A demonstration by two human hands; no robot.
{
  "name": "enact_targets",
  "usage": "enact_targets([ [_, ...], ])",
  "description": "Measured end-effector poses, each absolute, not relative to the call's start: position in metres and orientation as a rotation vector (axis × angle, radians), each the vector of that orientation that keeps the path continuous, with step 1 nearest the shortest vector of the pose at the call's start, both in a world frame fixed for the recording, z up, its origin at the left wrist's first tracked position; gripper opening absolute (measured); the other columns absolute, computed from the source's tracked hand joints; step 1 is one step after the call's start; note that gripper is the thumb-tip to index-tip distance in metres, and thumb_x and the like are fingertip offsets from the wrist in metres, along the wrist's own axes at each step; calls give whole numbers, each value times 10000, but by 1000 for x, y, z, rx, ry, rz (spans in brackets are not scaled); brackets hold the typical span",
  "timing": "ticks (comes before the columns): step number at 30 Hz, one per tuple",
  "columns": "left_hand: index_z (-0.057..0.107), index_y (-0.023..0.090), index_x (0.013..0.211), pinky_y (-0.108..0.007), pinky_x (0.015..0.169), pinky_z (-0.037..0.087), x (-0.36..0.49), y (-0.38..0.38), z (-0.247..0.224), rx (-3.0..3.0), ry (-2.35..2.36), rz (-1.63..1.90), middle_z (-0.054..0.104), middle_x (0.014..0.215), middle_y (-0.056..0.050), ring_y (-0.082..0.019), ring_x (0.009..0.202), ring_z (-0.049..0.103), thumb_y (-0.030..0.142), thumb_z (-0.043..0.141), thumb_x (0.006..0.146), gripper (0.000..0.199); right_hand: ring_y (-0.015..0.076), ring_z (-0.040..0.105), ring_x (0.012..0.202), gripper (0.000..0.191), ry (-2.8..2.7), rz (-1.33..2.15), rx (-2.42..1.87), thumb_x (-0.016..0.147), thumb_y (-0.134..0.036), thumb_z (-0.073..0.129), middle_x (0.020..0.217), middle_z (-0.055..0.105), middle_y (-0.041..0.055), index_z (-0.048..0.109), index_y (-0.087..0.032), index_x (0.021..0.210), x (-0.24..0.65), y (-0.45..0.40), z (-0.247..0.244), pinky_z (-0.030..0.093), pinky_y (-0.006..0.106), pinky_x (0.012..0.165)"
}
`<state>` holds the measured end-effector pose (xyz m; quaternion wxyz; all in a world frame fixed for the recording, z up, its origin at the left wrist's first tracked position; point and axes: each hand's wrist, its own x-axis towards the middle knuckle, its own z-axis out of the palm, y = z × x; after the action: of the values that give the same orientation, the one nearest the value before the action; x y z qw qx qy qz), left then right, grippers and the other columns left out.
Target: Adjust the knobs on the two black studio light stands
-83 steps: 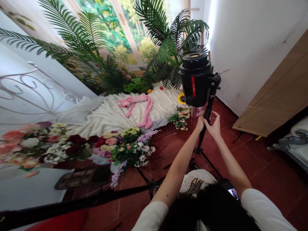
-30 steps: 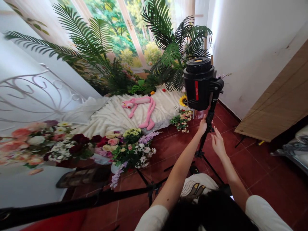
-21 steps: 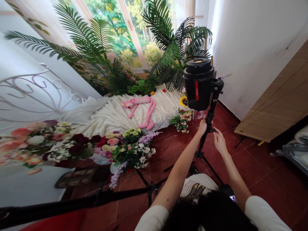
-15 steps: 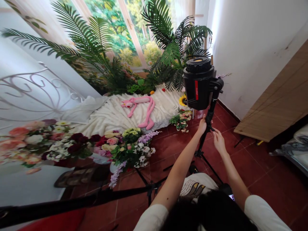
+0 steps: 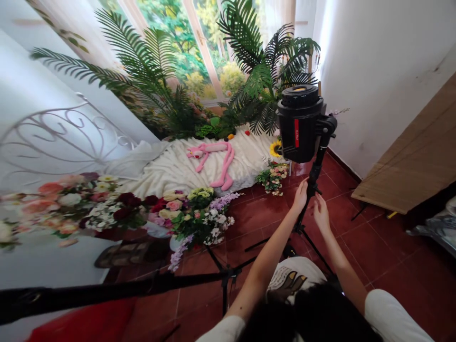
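A black studio light [image 5: 299, 126] with a red label stripe sits on top of a black light stand [image 5: 303, 214]. My left hand [image 5: 301, 195] is wrapped round the stand's upper pole, below the light. Just to the right of the pole is my right hand [image 5: 321, 213], its fingers loosely bent and apart near a small black knob [image 5: 316, 191]. Whether a fingertip touches that knob I cannot tell. Lower down, the stand's legs spread over the red tiled floor [image 5: 351, 232], partly hidden by my arms and body.
A pink plush toy [image 5: 223, 161] lies on a white blanket [image 5: 171, 164] among palm leaves [image 5: 142, 71] and flowers [image 5: 194, 213]. Another black stand [image 5: 225, 275] crosses at lower left. A brown panel [image 5: 402, 166] leans at right, beside the white wall [image 5: 374, 71].
The view has shifted slightly, so the scene sits further right. My right hand's fingers have loosened and dropped a little from the knob. My left hand stays on the pole.
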<state>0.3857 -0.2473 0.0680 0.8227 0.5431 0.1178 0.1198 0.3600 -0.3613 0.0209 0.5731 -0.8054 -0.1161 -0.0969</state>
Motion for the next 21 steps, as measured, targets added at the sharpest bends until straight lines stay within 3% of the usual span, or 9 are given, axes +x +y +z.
enact_targets([
  [2,663,203,1092,-291,959,476,358,-236,57,1227,228,302,673,1216,-88,-172,1143,616,441,570,885,329,258,663,1021,632,-252,-147,-1853,893,-462,474,1399,518,213,439,-147,1440,350,-353,14,540,472,928],
  [4,673,194,1049,-316,963,479,327,-216,45,1316,278,326,676,1203,-107,-189,1137,618,443,582,874,318,205,688,850,682,-235,-112,-1796,877,-442,512,1460,448,220,351,-174,1483,340,-342,8,594,396,770],
  [9,652,178,968,-330,964,465,241,-144,27,1425,599,767,693,1038,-93,-174,976,640,502,503,896,365,134,662,699,573,-269,89,-1695,871,-464,522,1411,483,190,424,-203,1371,318,-297,-3,553,254,498],
  [15,554,184,893,-323,878,460,134,-71,52,1313,1225,1657,586,900,-56,-170,885,568,443,413,936,298,169,673,743,539,-581,371,-1692,866,-485,521,1304,576,178,482,-178,1308,286,-238,-12,571,286,519],
  [21,443,197,1034,-329,958,431,41,-40,82,1124,1618,2209,493,1077,-72,-166,1004,530,414,426,945,235,209,681,774,500,-800,583,-1625,853,-458,525,1138,653,137,510,-187,1273,252,-182,-1,562,311,527],
])
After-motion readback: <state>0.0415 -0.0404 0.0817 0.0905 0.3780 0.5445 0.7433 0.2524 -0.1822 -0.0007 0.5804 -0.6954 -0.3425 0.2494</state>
